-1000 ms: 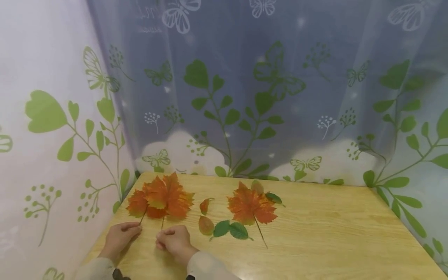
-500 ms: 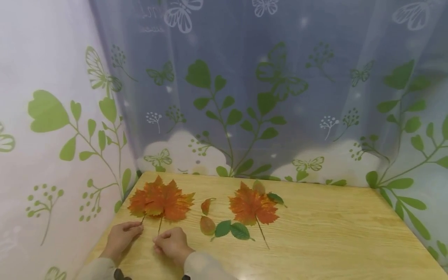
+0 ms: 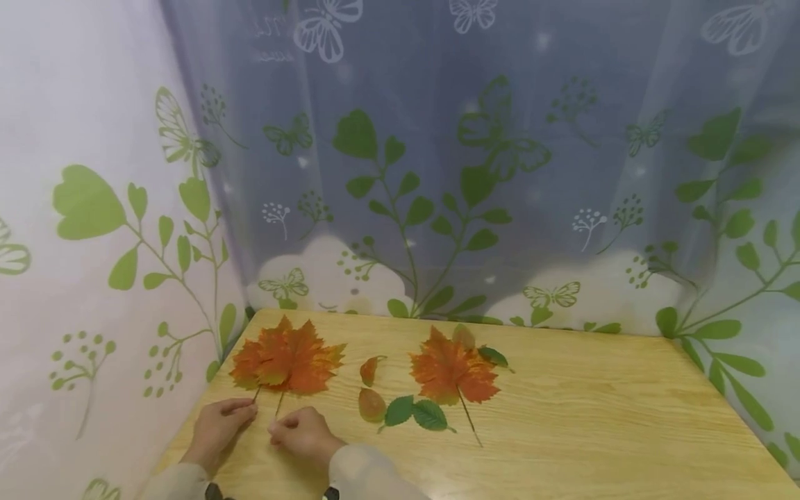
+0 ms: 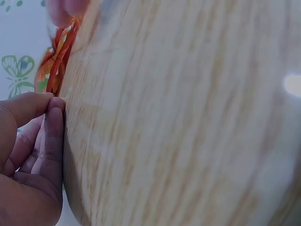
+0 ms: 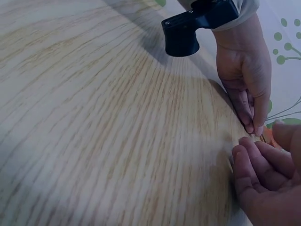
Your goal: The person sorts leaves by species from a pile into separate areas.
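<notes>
The right hand (image 3: 306, 434) has shifted nearer the left hand (image 3: 215, 427), its stem (image 3: 280, 404) leaning along with it.
The right fingers (image 3: 280, 430) pinch that stem; the left fingers (image 3: 239, 404) pinch the second stem (image 3: 257, 394). Just beyond, the two stems' orange leaves (image 3: 306, 361) overlap at the left side of the table (image 3: 600, 417). Farther right lie two small brownish leaves (image 3: 371, 405), two green leaves (image 3: 430, 414), then a third orange leaf (image 3: 446, 368), its stem pointing toward the person.

Leaves (image 3: 455, 368) on a wooden table (image 3: 600, 410)
</notes>
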Demonstrator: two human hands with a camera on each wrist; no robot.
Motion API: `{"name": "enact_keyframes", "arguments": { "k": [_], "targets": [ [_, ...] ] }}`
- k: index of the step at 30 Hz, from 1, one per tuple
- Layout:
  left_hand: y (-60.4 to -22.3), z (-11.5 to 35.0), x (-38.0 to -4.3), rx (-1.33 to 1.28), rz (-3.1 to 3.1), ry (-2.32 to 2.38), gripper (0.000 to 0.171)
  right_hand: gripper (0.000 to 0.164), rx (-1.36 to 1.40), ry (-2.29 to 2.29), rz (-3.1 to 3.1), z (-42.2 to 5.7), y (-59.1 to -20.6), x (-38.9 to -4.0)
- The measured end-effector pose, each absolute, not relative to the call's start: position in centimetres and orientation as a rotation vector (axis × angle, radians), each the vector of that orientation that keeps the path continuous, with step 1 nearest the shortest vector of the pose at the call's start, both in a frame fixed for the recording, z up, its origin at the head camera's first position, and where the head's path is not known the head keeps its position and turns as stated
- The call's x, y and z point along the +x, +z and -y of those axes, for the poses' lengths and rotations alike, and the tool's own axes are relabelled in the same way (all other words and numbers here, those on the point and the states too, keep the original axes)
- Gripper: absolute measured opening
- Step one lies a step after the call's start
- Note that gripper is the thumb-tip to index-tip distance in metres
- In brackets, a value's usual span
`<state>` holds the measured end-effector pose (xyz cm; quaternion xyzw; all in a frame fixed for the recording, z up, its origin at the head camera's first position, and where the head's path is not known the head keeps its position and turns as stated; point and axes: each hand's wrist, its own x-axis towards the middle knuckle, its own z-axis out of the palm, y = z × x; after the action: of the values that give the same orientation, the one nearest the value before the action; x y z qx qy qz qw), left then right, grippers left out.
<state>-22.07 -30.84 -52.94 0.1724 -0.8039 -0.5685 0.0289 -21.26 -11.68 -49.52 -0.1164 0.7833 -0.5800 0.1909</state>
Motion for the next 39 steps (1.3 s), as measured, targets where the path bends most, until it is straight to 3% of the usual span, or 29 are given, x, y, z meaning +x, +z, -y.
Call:
{"name": "enact_keyframes", "arguments": {
  "k": [7, 24, 39],
  "targets": [
    [-52.9, 30.9, -22.0, 0.532, 2.491, -1.743, 0.039, 0.028, -0.434, -1.52, -2.139, 11.3, -49.3, -21.2],
    [-52.5, 30.6, -21.7, 0.538, 2.505, -1.692, 0.038, 0.03, -0.494, -1.581, -2.177, 9.1, -47.3, -22.1],
    [-53.1, 30.8, -22.0, 0.516, 2.49, -1.759, 0.039, 0.036, -0.422, -1.893, -2.077, -1.8, -45.0, -24.3]
  ]
}}
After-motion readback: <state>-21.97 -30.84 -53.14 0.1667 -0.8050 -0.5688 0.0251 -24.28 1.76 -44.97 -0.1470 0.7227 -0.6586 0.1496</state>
